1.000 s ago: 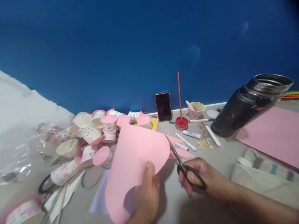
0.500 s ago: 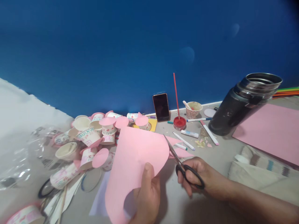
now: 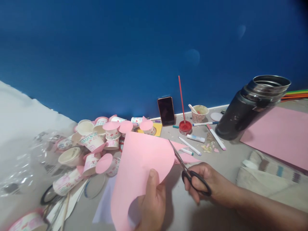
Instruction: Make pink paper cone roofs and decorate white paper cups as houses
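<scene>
A sheet of pink paper point(image 3: 141, 154) with a rounded notch cut in its lower edge is gripped by my left hand point(image 3: 152, 200), thumb on top. My right hand point(image 3: 202, 183) is closed around the black handles of a pair of scissors point(image 3: 179, 157). Their blades lie at the paper's right edge and look nearly closed. Behind the blades, pointed pink paper pieces point(image 3: 187, 158) lie on the table, close to several white markers point(image 3: 190, 146).
Decorated paper cups point(image 3: 92, 141) with pink discs crowd the left. A phone point(image 3: 166, 110), a red paint pot point(image 3: 185, 127) and a cup point(image 3: 200, 114) stand by the wall. To the right are a dark flask point(image 3: 245, 109), pink sheet point(image 3: 279, 134) and cloth point(image 3: 267, 183).
Almost nothing differs. The view has shifted very slightly, and the pink paper's lower left edge sits a little further right. Both hands keep their hold.
</scene>
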### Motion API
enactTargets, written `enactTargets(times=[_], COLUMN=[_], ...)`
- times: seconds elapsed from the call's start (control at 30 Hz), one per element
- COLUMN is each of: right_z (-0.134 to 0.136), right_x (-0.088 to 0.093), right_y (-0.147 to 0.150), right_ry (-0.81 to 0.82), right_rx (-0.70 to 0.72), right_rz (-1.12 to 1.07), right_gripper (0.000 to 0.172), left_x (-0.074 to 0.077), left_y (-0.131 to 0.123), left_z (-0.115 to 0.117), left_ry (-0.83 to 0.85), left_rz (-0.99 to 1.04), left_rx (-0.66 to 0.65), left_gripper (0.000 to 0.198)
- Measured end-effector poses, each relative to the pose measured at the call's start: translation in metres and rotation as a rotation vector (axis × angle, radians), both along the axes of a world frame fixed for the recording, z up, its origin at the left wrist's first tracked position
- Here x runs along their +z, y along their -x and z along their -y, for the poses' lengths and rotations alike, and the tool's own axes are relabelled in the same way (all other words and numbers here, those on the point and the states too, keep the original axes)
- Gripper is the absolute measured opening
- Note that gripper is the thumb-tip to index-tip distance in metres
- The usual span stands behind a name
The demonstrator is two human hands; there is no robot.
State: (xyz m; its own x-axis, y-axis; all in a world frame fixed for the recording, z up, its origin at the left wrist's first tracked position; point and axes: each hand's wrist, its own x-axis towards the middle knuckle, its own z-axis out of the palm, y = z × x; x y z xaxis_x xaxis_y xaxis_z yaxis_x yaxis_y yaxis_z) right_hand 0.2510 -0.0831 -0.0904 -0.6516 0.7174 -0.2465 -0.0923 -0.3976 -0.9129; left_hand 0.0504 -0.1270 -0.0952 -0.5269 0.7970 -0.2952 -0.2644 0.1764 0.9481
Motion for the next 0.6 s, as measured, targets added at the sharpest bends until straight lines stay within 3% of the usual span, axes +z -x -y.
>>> enactTargets(times=[0.13,0.27,0.6], right_z=[0.0000,0.0003,-0.0014], right_x=[-0.0014,-0.0010,0.0034], right_y=[-0.0005,-0.0008,-0.0014], right_ry=[-0.019,-0.028,-0.035], right_rx=[0.003,0.004,0.008], right_rz=[-0.017,-0.021,0.011], right_gripper=[0.068,0.066,0.067], left_x=[0.0001,0.0002,0.0044], left_y=[-0.0021,-0.0066,-0.0077], left_z=[-0.0010,-0.0007,-0.0003], left_ry=[0.029,-0.014,0.002], left_rz=[0.148,0.115,0.103], left_rx=[0.046,0.092,0.071], left_gripper=[0.039,0.033,0.035])
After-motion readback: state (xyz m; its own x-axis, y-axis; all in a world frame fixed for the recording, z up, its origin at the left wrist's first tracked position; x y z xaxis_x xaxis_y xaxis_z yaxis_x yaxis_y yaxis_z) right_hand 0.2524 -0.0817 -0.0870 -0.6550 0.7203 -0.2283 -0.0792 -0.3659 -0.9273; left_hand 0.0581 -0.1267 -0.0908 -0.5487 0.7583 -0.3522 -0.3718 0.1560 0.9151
